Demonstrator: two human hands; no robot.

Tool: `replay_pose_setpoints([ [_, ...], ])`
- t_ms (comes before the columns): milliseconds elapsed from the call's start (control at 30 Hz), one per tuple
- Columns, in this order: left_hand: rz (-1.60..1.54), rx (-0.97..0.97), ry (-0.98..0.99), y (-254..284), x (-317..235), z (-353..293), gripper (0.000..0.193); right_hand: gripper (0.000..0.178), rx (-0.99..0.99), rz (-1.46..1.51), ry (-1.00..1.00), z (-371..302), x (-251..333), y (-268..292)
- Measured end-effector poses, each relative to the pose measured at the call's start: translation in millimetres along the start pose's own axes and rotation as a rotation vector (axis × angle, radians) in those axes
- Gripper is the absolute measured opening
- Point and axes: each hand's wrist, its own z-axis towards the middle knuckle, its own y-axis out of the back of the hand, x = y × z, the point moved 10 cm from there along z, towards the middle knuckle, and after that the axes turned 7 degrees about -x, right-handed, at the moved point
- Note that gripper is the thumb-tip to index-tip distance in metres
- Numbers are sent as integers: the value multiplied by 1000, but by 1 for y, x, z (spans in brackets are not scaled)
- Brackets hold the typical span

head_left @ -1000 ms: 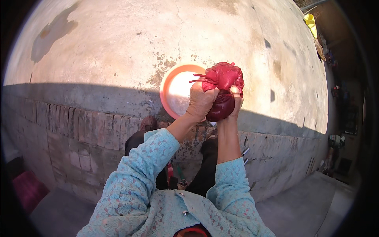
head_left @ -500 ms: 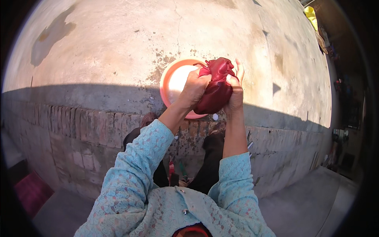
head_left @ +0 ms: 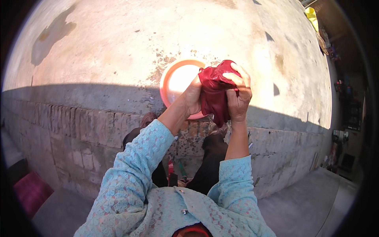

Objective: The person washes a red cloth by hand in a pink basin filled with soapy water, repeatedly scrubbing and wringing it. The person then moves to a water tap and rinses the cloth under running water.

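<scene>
A wet-looking dark red cloth (head_left: 215,89) is bunched between my two hands, its lower end hanging toward me. My left hand (head_left: 193,96) grips its left side; most of those fingertips are hidden behind the fabric. On the other side my right hand (head_left: 239,93) is closed on the cloth, fingers bent over its upper right part. Beneath and to the left stands a round orange-pink basin (head_left: 165,85) with something bright white inside, partly covered by my left hand and the cloth.
The basin stands on a sunlit concrete floor (head_left: 118,51) beside a brick edge (head_left: 94,126) that drops toward me. Dark clutter lines the far right, with a yellow item (head_left: 311,17) above it. Magenta fabric (head_left: 32,193) lies at the lower left.
The cloth has gone from a tight, rounded bundle to a looser, folded shape hanging lower. My right hand has shifted right and its fingers now bend over the cloth.
</scene>
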Motion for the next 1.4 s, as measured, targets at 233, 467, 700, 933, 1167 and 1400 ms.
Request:
replay_pose_setpoints([
  [233, -266, 27, 52, 15, 2, 7, 41, 68, 129, -421, 358, -39, 64, -43],
  [467, 402, -194, -596, 14, -22, -5, 19, 40, -173, -50, -109, -29, 14, -15],
  [700, 1491, -627, -1226, -31, -56, -36, 14, 16, -279, 591, -659, -39, -56, -25],
  [933, 1126, -812, -973, -9, -56, -35, 14, 27, -298, 763, -973, -52, -69, -37],
  [1167, 1216, -817, -1041, -10, -55, -36, 16, 27, -289, 821, -1066, -58, -71, -46],
  [1400, 1362, -719, -1143, -21, -54, -38, 17, 30, -160, 1043, -1036, -62, -89, -50],
])
